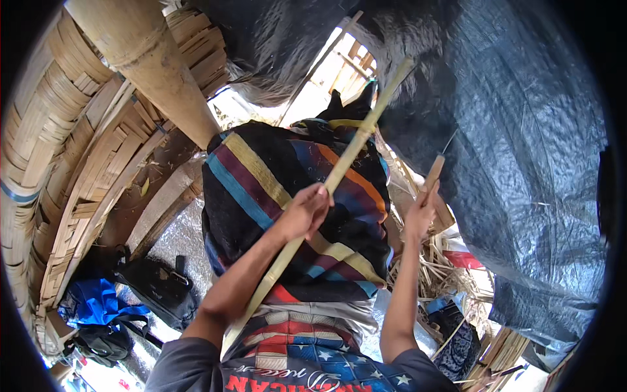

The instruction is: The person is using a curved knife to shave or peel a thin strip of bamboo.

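Strip: one long pale bamboo strip (349, 157) lies slantwise across the person's front, its far end up and to the right, its near end down past the left forearm.
Left hand: the left hand (305, 212) grasps the strip around its middle; a firm grip here should stop it twisting under a blade.
Right hand: the right hand (421, 210) grasps the handle of a knife (433, 172), over to the right.
Blade: thin, pointing far and slightly right, apart from the strip; a low angle and light, even strokes would probably suit such a slender piece.
Stroke: best aimed toward the far end, away from the left fingers and the body.
Joint: a ridge shows on the far half of the strip; the grain may catch there, so slow down.
Lap: a dark striped cloth (255, 176) lies under the strip; keep it smooth and out of the blade's path.
Right side: a dark plastic sheet (535, 163) hangs close beyond the knife; leave elbow room so the tip does not snag it.
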Action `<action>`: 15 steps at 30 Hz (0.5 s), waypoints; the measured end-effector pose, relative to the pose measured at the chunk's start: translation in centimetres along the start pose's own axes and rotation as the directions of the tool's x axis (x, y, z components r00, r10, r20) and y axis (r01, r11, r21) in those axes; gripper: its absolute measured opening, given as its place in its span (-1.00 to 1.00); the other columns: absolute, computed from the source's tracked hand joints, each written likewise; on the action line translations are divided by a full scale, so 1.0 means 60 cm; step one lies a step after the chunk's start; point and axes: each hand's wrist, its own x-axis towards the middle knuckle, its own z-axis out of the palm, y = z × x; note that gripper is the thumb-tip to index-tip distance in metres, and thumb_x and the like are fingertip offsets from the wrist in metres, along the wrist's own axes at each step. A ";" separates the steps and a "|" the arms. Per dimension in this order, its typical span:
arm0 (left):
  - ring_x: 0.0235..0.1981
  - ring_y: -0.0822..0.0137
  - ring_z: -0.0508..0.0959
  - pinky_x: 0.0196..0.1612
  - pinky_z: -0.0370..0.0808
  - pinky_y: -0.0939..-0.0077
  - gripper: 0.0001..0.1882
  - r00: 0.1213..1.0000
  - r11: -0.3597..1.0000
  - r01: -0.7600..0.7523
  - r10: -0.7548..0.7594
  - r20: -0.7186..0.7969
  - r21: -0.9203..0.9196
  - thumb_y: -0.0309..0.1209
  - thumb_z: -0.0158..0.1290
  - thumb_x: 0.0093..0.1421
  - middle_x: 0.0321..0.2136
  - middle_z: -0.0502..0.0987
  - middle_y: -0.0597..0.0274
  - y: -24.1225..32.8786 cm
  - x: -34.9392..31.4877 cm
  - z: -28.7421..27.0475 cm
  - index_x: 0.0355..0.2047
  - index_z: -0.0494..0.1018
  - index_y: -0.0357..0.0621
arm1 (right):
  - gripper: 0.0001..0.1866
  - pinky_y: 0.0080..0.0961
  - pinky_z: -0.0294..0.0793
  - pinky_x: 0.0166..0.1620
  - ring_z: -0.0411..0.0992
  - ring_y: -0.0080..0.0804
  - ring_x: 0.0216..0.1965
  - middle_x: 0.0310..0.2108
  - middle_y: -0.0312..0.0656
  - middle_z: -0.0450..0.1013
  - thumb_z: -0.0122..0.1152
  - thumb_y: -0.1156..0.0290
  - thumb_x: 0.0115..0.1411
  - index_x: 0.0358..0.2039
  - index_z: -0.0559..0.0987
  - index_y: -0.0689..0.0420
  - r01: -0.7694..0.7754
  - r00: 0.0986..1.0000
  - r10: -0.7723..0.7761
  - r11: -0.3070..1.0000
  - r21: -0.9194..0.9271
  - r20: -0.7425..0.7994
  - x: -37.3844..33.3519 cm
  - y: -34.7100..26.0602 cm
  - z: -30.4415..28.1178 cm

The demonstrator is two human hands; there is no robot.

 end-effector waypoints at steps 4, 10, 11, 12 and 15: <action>-0.86 0.49 0.22 -0.80 0.22 0.55 -0.54 0.998 0.996 -0.045 0.041 -0.043 -0.076 -0.07 -0.27 0.57 -0.67 0.27 0.35 0.014 0.018 -0.040 -0.21 0.36 -0.25 | -0.45 -0.02 0.57 -0.16 0.62 0.16 -0.10 -0.02 0.09 0.62 0.00 0.14 0.50 0.43 0.32 -0.01 0.319 0.938 -0.308 0.947 -0.046 0.161 -0.017 -0.014 -0.040; -0.87 0.46 0.22 -0.79 0.27 0.58 -0.54 0.990 0.993 -0.053 0.038 -0.135 -0.105 -0.09 -0.31 0.57 -0.68 0.27 0.30 0.025 0.014 -0.033 -0.08 0.36 -0.29 | -0.48 0.01 0.53 -0.27 0.60 0.22 -0.28 -0.30 0.21 0.60 0.13 0.13 0.44 0.39 0.40 -0.22 0.561 0.738 -0.575 0.813 0.152 0.352 -0.109 -0.065 -0.051; -0.87 0.46 0.22 -0.79 0.27 0.58 -0.54 0.990 0.994 -0.048 0.033 -0.139 -0.100 -0.09 -0.31 0.57 -0.68 0.27 0.30 0.024 0.013 -0.034 -0.08 0.36 -0.29 | -0.46 0.01 0.53 -0.27 0.60 0.17 -0.26 -0.27 0.13 0.61 0.17 0.18 0.42 0.39 0.39 -0.29 0.470 0.757 -0.382 0.882 -0.035 0.530 -0.130 -0.069 -0.068; -0.88 0.46 0.21 -0.79 0.26 0.58 -0.56 0.989 0.996 -0.041 0.029 -0.143 -0.082 -0.10 -0.31 0.58 -0.68 0.27 0.30 0.022 0.011 -0.036 -0.08 0.35 -0.28 | -0.44 0.01 0.54 -0.25 0.60 0.15 -0.26 -0.26 0.06 0.61 0.19 0.21 0.41 0.40 0.37 -0.32 0.469 0.727 -0.441 0.879 0.089 0.527 -0.139 -0.075 -0.066; -0.90 0.47 0.18 -0.80 0.22 0.59 -0.59 0.995 0.997 -0.026 0.018 -0.102 -0.076 -0.11 -0.32 0.58 -0.69 0.24 0.33 0.022 0.012 -0.032 -0.12 0.33 -0.22 | -0.43 -0.01 0.55 -0.29 0.60 0.12 -0.32 -0.31 0.00 0.61 0.19 0.24 0.41 0.41 0.36 -0.29 0.512 0.676 -0.482 0.851 0.115 0.558 -0.145 -0.084 -0.068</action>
